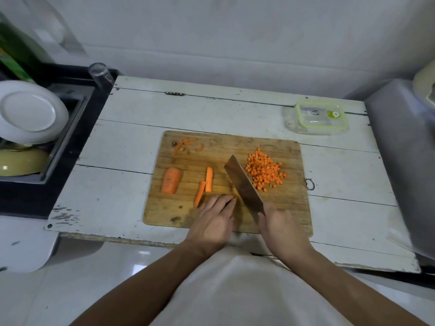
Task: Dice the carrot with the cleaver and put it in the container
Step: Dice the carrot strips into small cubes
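1. A wooden board (226, 147) lies on a worn white plank table (131, 137) against a pale wall (235, 31).
2. The right hand (280, 225) is curled round the handle of the cleaver (243, 187) at the board's near edge; the blade angles toward the board's middle.
3. The left hand (215, 216) rests on the board just left of the blade, fingers together and bent down; whether it pinches carrot I cannot tell.
4. Dice (264, 172) are heaped right of the blade.
5. Two carrot strips (206, 184) lie left of the blade, and a carrot chunk (171, 184) farther left.
6. Peel scraps (183, 144) sit at the board's far left corner.
7. The container (317, 117), green-rimmed, stands beyond the board's far right corner.
8. Left of the table, a sink (68, 128) holds a white plate (30, 111) and a yellow bowl (21, 161); a glass (100, 72) stands at its far corner.
9. The floor (94, 278) below is pale and glossy.
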### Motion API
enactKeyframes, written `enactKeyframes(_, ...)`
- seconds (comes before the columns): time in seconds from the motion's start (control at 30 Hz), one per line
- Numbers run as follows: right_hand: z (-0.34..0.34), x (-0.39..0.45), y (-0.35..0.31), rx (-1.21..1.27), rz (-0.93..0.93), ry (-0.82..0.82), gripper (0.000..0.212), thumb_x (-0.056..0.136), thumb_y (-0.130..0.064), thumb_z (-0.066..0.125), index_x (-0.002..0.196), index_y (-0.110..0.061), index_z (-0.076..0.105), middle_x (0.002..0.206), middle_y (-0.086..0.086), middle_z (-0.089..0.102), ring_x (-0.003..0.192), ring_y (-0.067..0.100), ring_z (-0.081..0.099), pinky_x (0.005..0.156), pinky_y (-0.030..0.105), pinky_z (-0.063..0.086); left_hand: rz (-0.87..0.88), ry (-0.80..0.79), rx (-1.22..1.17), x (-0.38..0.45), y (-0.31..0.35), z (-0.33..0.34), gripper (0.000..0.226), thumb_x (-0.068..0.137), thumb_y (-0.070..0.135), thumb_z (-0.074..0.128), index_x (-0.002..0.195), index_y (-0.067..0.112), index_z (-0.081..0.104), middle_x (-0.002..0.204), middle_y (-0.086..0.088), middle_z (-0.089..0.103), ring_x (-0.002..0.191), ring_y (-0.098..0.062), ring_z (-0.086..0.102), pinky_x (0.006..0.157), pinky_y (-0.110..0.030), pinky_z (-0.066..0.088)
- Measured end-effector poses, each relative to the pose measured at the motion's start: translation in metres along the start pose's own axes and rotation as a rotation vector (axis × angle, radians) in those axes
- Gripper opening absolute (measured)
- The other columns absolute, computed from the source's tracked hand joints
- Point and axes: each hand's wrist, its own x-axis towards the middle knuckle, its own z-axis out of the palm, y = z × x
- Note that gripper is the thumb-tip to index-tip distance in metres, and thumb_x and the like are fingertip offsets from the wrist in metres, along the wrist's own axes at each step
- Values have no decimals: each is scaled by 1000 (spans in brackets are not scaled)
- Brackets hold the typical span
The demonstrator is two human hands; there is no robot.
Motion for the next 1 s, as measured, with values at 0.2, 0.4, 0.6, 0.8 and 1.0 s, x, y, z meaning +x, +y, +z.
enactKeyframes(0.2, -10, -21, 5, -72, 28, -90, 17, 104, -30, 40, 113, -18, 49, 99, 9, 68, 86, 29, 65, 66, 38, 50, -32, -9, -123, -1, -3, -2, 54, 99, 31, 46, 148, 8, 51, 150, -2, 51, 137, -18, 41, 115, -36, 37)
enactKeyframes(0.4, -10, -30, 6, -118, 60, -162, 18, 105, -30, 37, 118, -19, 44, 103, 8, 67, 88, 27, 65, 71, 38, 54, -38, 62, -132, -10, -1, -2, 46, 95, 30, 44, 132, 12, 65, 128, 1, 60, 116, -14, 52, 99, -31, 46)
enactKeyframes(0.6, -2, -29, 6, -158, 60, -222, 16, 100, -20, 46, 117, -19, 45, 100, 9, 67, 86, 28, 66, 69, 37, 52, 0, 3, -10, -6, 2, 2, 47, 95, 28, 53, 138, 11, 60, 134, 0, 56, 128, -19, 48, 107, -34, 46)
enactKeyframes(0.8, 8, -11, -4, -237, -36, -147, 16, 96, -11, 50, 110, -16, 47, 90, 7, 69, 76, 30, 68, 63, 39, 55, -26, -29, -14, -7, 4, 1, 51, 91, 25, 44, 135, 8, 63, 135, -3, 59, 126, -21, 52, 102, -37, 51)
enactKeyframes(1.0, -2, -18, 6, -66, 4, -110, 17, 104, -28, 39, 114, -17, 49, 95, 11, 70, 84, 32, 66, 69, 43, 54, -48, -30, -120, -16, 1, -2, 45, 98, 24, 46, 138, 6, 58, 141, -3, 52, 129, -18, 48, 105, -36, 49)
